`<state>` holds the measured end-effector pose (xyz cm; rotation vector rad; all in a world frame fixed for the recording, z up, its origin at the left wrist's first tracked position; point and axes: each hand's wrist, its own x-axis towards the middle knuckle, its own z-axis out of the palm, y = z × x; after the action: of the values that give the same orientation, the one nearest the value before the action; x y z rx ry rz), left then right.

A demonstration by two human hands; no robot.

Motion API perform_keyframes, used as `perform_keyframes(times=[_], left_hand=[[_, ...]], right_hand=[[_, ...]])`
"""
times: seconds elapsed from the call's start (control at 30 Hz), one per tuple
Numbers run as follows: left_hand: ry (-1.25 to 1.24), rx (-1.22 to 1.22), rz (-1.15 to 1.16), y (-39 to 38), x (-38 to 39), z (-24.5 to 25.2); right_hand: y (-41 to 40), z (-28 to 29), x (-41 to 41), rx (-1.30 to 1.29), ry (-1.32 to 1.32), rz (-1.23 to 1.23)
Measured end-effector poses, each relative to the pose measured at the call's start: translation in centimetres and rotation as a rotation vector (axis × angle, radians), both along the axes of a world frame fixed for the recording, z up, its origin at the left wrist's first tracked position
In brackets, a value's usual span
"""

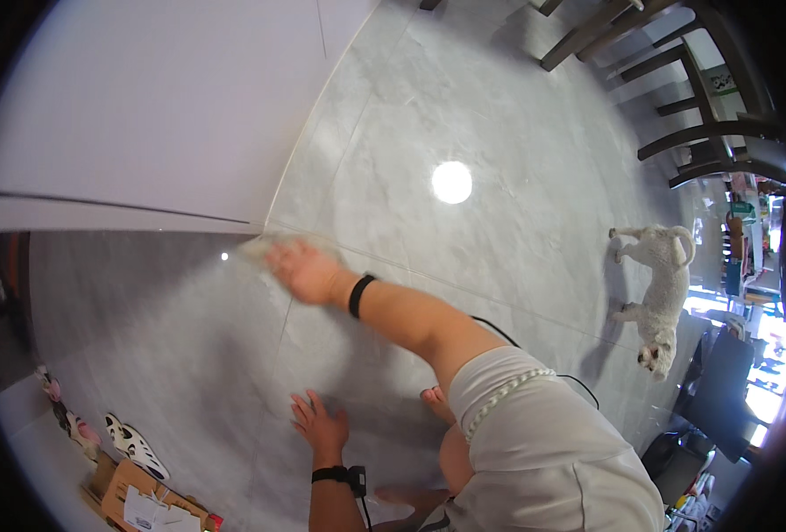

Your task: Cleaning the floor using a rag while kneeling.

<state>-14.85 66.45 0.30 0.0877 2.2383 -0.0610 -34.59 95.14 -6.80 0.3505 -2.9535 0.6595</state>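
My right hand [306, 271], with a black band at the wrist, is pressed over a pale cloth [254, 249] on the grey tiled floor [380, 199]. Motion blurs both the hand and the cloth. They lie at the lower corner of a white panel [147, 113], where it meets the floor. Below and nearer to me, my left hand [321, 429] rests palm down on the tiles, fingers apart, holding nothing. A black strap with a small device [356, 479] and a cable is on that wrist. Part of a bare foot [438, 402] shows under my right arm.
A small white dog [659, 292] stands on the floor at the right. Dark wooden chair legs [579, 40] fill the upper right. At the lower left are a white clog with black spots [135, 444] and a cardboard box [127, 489] holding papers.
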Motion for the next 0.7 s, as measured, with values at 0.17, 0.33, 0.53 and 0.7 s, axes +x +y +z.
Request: perform_keyframes(times=[0.17,0.33,0.53,0.7], left_hand=[[-0.125,-0.084,-0.012,1.1,-2.4,1.8],[-0.256,-0.161,-0.058,3.2,-4.8,0.8],[-0.506,-0.138,-0.321,5.0,-11.3,0.6],[-0.248,0.134,-0.496,20.8,-16.4,-0.3]], right_hand=[[19.2,-0.5,1.7,0.113,0.115,-0.596],[34.5,-0.1,21.4,0.295,0.094,-1.166],[29.7,-1.5,37.1,0.419,-0.074,-1.652],[28.9,-2.6,36.4,0.33,-0.081,-1.687]])
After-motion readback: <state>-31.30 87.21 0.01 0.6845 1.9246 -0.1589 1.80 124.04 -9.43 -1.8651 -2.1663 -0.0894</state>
